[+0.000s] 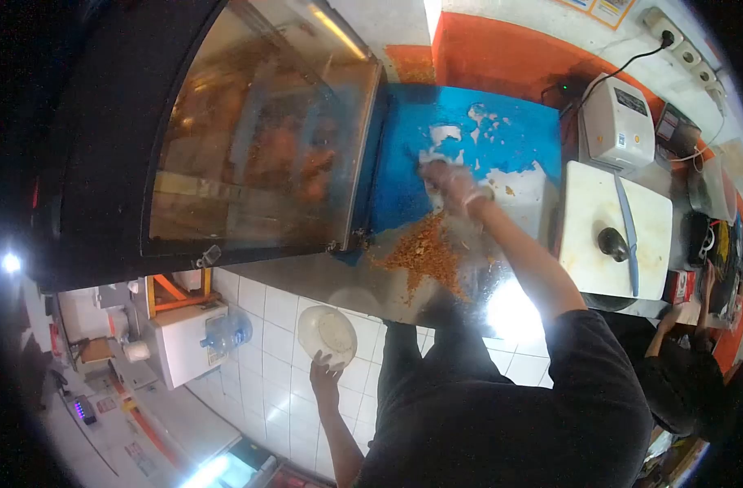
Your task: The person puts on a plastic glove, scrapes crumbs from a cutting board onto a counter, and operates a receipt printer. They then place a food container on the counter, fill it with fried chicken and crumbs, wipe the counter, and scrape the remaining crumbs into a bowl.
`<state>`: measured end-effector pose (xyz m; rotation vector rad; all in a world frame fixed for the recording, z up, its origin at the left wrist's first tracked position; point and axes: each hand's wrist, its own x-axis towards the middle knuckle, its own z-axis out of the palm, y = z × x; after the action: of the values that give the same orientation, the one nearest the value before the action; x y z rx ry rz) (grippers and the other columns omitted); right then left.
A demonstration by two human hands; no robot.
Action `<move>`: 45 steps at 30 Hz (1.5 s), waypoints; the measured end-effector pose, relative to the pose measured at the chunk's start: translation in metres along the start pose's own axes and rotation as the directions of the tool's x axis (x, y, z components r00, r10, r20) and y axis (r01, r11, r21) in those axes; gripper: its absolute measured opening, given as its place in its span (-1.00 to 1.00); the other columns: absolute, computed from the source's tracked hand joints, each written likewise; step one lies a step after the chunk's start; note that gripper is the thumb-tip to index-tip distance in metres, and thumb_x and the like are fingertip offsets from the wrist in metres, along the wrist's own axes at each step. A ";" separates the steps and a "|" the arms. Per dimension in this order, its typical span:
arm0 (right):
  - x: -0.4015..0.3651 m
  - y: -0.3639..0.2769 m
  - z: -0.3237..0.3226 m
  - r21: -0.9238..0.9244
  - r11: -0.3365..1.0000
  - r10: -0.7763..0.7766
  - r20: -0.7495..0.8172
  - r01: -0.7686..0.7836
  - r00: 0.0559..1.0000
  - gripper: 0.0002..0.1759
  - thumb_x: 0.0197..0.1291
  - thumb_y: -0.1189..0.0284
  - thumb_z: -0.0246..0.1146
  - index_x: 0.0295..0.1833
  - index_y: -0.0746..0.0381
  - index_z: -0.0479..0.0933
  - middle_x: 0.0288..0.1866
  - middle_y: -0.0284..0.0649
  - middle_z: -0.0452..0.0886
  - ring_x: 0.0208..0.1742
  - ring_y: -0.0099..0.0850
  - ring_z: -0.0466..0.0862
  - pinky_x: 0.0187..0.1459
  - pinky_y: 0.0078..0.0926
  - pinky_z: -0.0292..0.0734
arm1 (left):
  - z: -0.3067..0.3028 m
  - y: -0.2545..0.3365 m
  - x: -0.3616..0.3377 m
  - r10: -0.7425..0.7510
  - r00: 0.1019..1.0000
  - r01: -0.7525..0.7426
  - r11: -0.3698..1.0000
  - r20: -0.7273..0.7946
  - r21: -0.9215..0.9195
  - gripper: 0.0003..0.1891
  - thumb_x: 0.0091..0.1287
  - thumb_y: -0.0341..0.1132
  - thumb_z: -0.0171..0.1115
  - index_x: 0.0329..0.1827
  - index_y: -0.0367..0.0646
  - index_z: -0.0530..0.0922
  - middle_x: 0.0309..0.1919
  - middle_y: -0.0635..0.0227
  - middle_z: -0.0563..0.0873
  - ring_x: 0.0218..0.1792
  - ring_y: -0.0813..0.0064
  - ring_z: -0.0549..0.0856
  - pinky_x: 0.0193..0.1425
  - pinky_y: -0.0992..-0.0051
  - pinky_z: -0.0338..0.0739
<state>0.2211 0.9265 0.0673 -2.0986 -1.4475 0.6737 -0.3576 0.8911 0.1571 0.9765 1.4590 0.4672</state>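
My left hand point(328, 366) grips the rim of a pale bowl point(308, 329), holding it tilted over the tiled floor beside the counter's front edge. Something whitish shows inside that bowl. Over the counter reaches my right hand point(457, 189), in a thin clear glove and smeared by motion. Its fingers are close over the blue surface point(412, 187), at a patch where the blue is worn away. Just below it, a heap of brown crumbs point(424, 256) is spread across the bare metal part of the counter point(323, 285).
A glass-fronted cabinet point(257, 138) stands left of the counter. On the right lies a white cutting board point(579, 236) with a knife point(629, 236) and a dark round object point(611, 244). Behind it is a white machine point(620, 122). Another person's arm point(668, 325) shows at far right.
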 end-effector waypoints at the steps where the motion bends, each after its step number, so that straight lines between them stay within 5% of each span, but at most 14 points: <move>1: -0.024 -0.035 -0.007 0.052 0.998 0.039 0.105 -0.045 0.994 -0.40 0.13 0.59 0.15 0.34 0.02 0.42 0.39 -0.23 0.42 0.41 -0.19 0.37 0.45 -0.26 0.22 | 0.000 -0.002 0.005 0.028 0.999 -0.028 1.000 0.023 0.010 -0.55 0.47 -0.27 -0.10 0.41 -0.10 0.26 0.17 0.18 0.46 0.12 0.15 0.59 0.13 0.27 0.58; 8: -0.079 -0.032 0.043 -0.196 0.893 -0.404 0.049 0.405 0.914 -0.44 0.10 0.59 0.19 0.27 0.06 0.48 0.27 -0.18 0.54 0.22 -0.17 0.56 0.28 -0.27 0.45 | 0.019 0.008 0.022 0.003 0.994 0.006 0.997 0.111 -0.077 -0.54 0.45 -0.30 -0.08 0.41 -0.08 0.27 0.15 0.19 0.48 0.10 0.16 0.60 0.09 0.34 0.62; 10: -0.080 -0.021 0.043 0.472 0.880 -0.083 0.278 -0.061 0.957 -0.42 0.03 0.66 0.13 0.23 0.08 0.51 0.20 -0.12 0.58 0.17 -0.17 0.59 0.26 -0.25 0.47 | 0.025 0.008 0.026 0.036 0.989 -0.030 0.999 0.141 -0.039 -0.54 0.45 -0.31 -0.08 0.41 -0.08 0.27 0.15 0.19 0.49 0.07 0.16 0.62 0.06 0.37 0.64; 11: -0.083 -0.024 0.026 0.463 0.884 -0.073 0.267 -0.062 0.961 -0.42 0.03 0.66 0.13 0.23 0.08 0.51 0.20 -0.12 0.58 0.17 -0.17 0.59 0.26 -0.25 0.47 | 0.029 0.010 0.024 0.053 0.990 -0.055 0.998 0.134 0.006 -0.54 0.45 -0.31 -0.08 0.41 -0.10 0.26 0.14 0.19 0.50 0.05 0.18 0.64 0.03 0.40 0.66; 15: -0.082 -0.042 -0.077 0.138 0.983 -0.100 -0.138 0.119 0.985 -0.36 -0.02 0.76 -0.07 0.21 0.16 0.51 0.23 -0.12 0.55 0.27 -0.14 0.51 0.34 -0.29 0.39 | 0.027 0.015 0.015 0.052 0.992 -0.048 0.998 0.118 -0.037 -0.54 0.45 -0.34 -0.08 0.41 -0.14 0.26 0.11 0.20 0.52 0.02 0.23 0.66 -0.01 0.46 0.70; 17: -0.075 -0.028 -0.134 0.313 0.938 -0.069 -0.244 0.146 0.967 -0.37 0.03 0.73 -0.08 0.24 0.11 0.50 0.24 -0.10 0.54 0.28 -0.11 0.50 0.33 -0.29 0.40 | 0.024 0.022 0.007 0.047 0.992 -0.037 0.995 0.114 -0.088 -0.55 0.45 -0.36 -0.09 0.41 -0.14 0.26 0.11 0.19 0.52 0.03 0.25 0.66 0.00 0.44 0.70; 25: -0.014 0.134 -0.097 -0.400 0.839 -0.012 -0.693 -0.370 0.721 -0.51 0.22 0.53 0.13 0.29 0.08 0.47 0.18 -0.07 0.58 0.25 -0.20 0.55 0.27 -0.27 0.44 | -0.005 0.026 -0.016 0.017 1.000 -0.017 1.000 -0.005 -0.018 -0.52 0.42 -0.30 -0.01 0.41 -0.11 0.28 0.16 0.24 0.48 0.05 0.21 0.62 0.06 0.35 0.66; 26: -0.010 0.148 -0.079 0.085 0.979 0.196 -0.618 -0.183 0.761 -0.53 0.23 0.52 0.12 0.28 0.06 0.48 0.18 -0.07 0.58 0.24 -0.17 0.55 0.26 -0.26 0.45 | -0.011 0.023 -0.020 0.037 0.999 -0.037 0.999 -0.024 -0.012 -0.52 0.41 -0.31 -0.01 0.41 -0.09 0.28 0.17 0.23 0.47 0.07 0.19 0.60 0.09 0.32 0.64; 29: -0.064 0.041 -0.093 0.899 0.436 0.444 -0.179 -0.037 0.878 -0.61 0.28 0.44 0.07 0.21 0.08 0.53 0.16 -0.05 0.59 0.19 -0.12 0.54 0.23 -0.21 0.46 | 0.001 0.039 -0.023 0.033 0.998 -0.033 0.999 -0.049 -0.008 -0.52 0.41 -0.31 -0.01 0.41 -0.06 0.29 0.17 0.20 0.45 0.11 0.15 0.56 0.13 0.28 0.61; 31: -0.092 0.070 -0.017 -0.047 0.998 0.003 -0.615 -0.041 0.788 -0.63 0.28 0.45 0.03 0.15 0.12 0.58 0.13 -0.07 0.60 0.15 -0.17 0.56 0.25 -0.23 0.44 | 0.004 0.043 -0.020 0.021 0.999 -0.022 0.998 -0.026 -0.057 -0.53 0.43 -0.31 -0.02 0.41 -0.07 0.29 0.17 0.19 0.45 0.13 0.16 0.54 0.15 0.29 0.59; 33: -0.111 0.020 -0.003 0.742 0.612 0.188 -0.471 0.272 0.862 -0.68 0.21 0.54 0.10 0.07 0.22 0.58 0.03 0.05 0.63 0.11 -0.08 0.61 0.22 -0.20 0.49 | 0.013 0.043 -0.009 0.012 1.000 -0.011 0.999 0.000 -0.045 -0.50 0.38 -0.28 0.02 0.40 -0.08 0.31 0.18 0.19 0.46 0.15 0.15 0.53 0.17 0.29 0.55; 37: -0.131 0.036 0.043 0.637 0.684 -0.064 -0.433 0.355 0.899 -0.63 0.11 0.58 0.12 0.05 0.16 0.60 0.13 0.02 0.60 0.20 -0.07 0.57 0.28 -0.21 0.46 | 0.036 0.061 0.008 -0.004 0.999 0.000 0.997 0.053 0.080 -0.46 0.30 -0.29 0.03 0.39 -0.06 0.33 0.21 0.18 0.47 0.18 0.13 0.52 0.18 0.27 0.52; 39: -0.132 0.015 0.000 0.222 0.960 -0.067 -0.418 0.173 0.906 -0.62 0.07 0.57 0.13 0.03 0.13 0.62 0.12 -0.03 0.62 0.16 -0.07 0.58 0.24 -0.21 0.48 | 0.028 0.057 0.020 -0.050 0.996 0.052 0.998 0.076 -0.023 -0.46 0.32 -0.25 0.06 0.40 -0.05 0.32 0.22 0.18 0.46 0.19 0.13 0.53 0.17 0.24 0.54; 45: -0.129 0.064 -0.098 0.038 0.940 0.286 -0.625 -0.338 0.727 -0.53 0.05 0.64 -0.03 0.03 0.13 0.63 0.15 0.00 0.60 0.17 -0.12 0.60 0.21 -0.28 0.48 | 0.004 0.045 0.022 -0.011 0.991 0.001 0.997 0.134 0.077 -0.51 0.45 -0.33 -0.04 0.44 -0.07 0.21 0.28 0.09 0.46 0.12 0.12 0.62 0.09 0.28 0.64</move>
<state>0.2885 0.7734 0.1145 -2.3378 -0.7605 -0.0079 -0.3382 0.9319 0.1781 1.0444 1.3668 0.3364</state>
